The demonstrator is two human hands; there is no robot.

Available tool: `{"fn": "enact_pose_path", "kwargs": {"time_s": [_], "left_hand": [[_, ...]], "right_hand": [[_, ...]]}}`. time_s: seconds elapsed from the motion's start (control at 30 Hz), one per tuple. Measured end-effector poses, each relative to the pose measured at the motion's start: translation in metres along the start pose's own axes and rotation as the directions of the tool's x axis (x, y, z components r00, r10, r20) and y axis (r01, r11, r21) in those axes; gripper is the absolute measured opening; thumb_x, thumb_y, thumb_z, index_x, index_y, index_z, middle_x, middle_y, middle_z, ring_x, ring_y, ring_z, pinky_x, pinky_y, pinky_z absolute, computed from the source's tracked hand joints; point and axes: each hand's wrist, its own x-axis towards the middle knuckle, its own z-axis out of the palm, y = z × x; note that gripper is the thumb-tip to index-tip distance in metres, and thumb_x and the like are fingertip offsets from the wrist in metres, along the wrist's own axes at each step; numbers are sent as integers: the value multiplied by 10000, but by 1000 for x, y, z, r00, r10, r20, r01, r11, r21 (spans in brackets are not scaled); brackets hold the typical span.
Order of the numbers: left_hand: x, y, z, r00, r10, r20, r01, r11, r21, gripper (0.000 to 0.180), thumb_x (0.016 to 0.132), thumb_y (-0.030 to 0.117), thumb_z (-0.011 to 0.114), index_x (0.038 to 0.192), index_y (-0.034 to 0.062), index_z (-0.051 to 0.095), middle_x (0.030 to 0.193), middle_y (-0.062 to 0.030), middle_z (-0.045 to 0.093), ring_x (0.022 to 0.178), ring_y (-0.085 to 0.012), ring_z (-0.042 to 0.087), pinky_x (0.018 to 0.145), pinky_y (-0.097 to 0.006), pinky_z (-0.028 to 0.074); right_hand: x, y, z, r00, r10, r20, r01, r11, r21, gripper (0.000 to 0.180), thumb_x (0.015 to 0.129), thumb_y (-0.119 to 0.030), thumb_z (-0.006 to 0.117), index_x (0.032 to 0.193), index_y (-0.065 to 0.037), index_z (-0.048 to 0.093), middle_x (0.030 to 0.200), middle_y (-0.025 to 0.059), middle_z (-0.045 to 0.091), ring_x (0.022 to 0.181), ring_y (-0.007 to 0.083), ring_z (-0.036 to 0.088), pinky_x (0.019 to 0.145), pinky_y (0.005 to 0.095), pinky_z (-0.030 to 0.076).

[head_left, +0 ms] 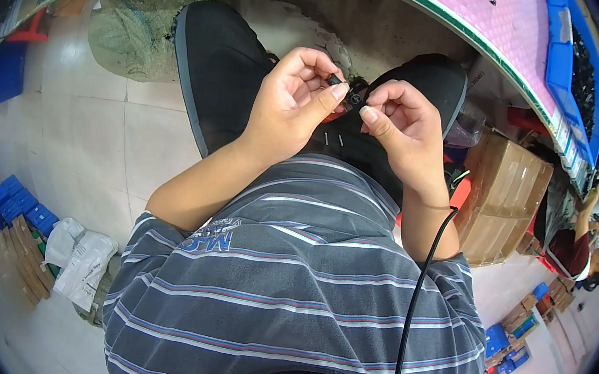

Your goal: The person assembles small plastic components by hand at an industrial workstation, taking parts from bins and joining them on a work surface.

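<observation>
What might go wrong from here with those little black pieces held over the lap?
1. The small black part in the left hand is held only by the fingertips, so it could slip.
2. Dropped, it might be hard to spot against the black trousers or could roll to the floor.
3. The black cable passes over the right arm and could perhaps snag, jogging the right hand.

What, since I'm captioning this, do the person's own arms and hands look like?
The left hand and right hand are ungloved, the forearms bare. Short grey sleeves have white, red and blue stripes. A black cable crosses the right forearm.
</observation>
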Motion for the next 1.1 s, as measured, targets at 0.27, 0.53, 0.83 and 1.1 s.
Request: {"fn": "enact_pose_path", "kwargs": {"time_s": [0.27,0.53,0.83,1.1], "left_hand": [[-8,-14,-3,910,393,130,-414,849,329,183,933,-90,583,1081,-13,506,1063,-153,599,1002,-194,610,921,-309,494],[6,-3,0,733,582,353,-659,476,583,236,834,-113,680,959,19,530,938,-141,643,920,-320,670,802,-393,553],[20,17,12,498,519,695,-847,121,517,230,808,-116,694,919,34,560,1007,-132,642,955,-357,672,814,-426,569],[34,4,12,770,516,374,-591,359,723,218,785,-52,760,987,-22,681,979,-165,696,802,-250,699,711,-305,565]], "right_hand": [[3,9,12,988,72,-138,-77,996,-34,120,922,-48,706,971,-1,607,831,23,648,700,64,603,642,218,522],[7,5,8,995,101,8,-100,963,252,204,964,-64,651,1112,28,548,892,88,667,753,142,668,719,266,565],[12,-10,-1,982,184,32,-187,959,213,167,980,-158,656,994,4,617,837,59,661,712,107,647,662,239,548],[33,-1,-16,984,36,-173,3,975,222,99,942,-69,686,979,-2,623,843,53,661,697,105,637,658,239,533]]}}
